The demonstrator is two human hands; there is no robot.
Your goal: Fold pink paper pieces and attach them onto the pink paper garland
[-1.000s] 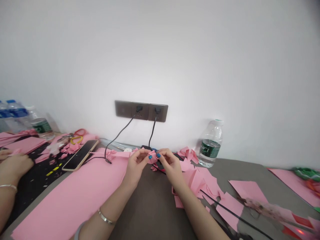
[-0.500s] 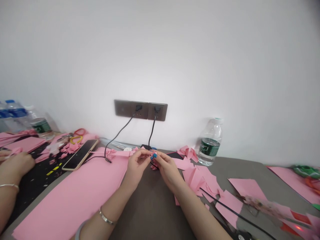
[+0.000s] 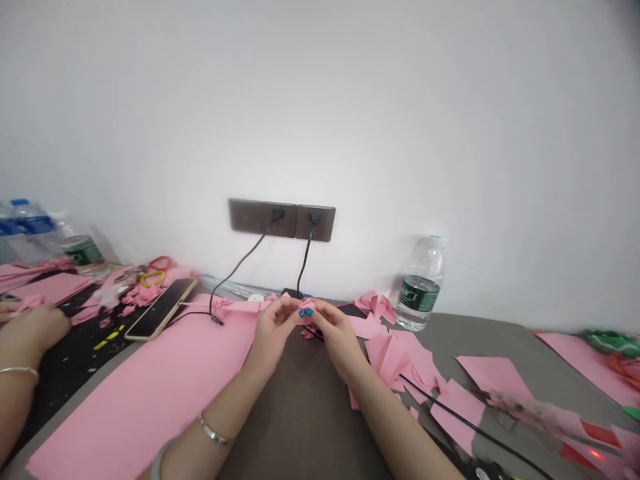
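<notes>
A small folded piece of pink paper (image 3: 307, 304) is pinched between both my hands, over the grey table near the wall. My left hand (image 3: 274, 328) grips its left side with thumb and fingers closed. On the other side, my right hand (image 3: 336, 331) holds it the same way, and the two blue-nailed thumbs almost touch. Fingers cover most of the paper, so its full shape is hidden. Large pink sheets (image 3: 165, 393) lie under and beside my left forearm. Right of my right hand is a heap of cut and folded pink paper (image 3: 395, 360).
A phone (image 3: 163, 310) lies at the left, near yellow-handled scissors (image 3: 153, 278). A water bottle (image 3: 420, 285) stands against the wall at right. Black cables hang from the wall sockets (image 3: 283, 220), and another cable (image 3: 465, 423) crosses the papers. Another person's hand (image 3: 37, 333) works at far left.
My right thumb and fingers have shifted slightly on the pink paper, so the two thumbs now sit level side by side. The paper stays in both hands.
</notes>
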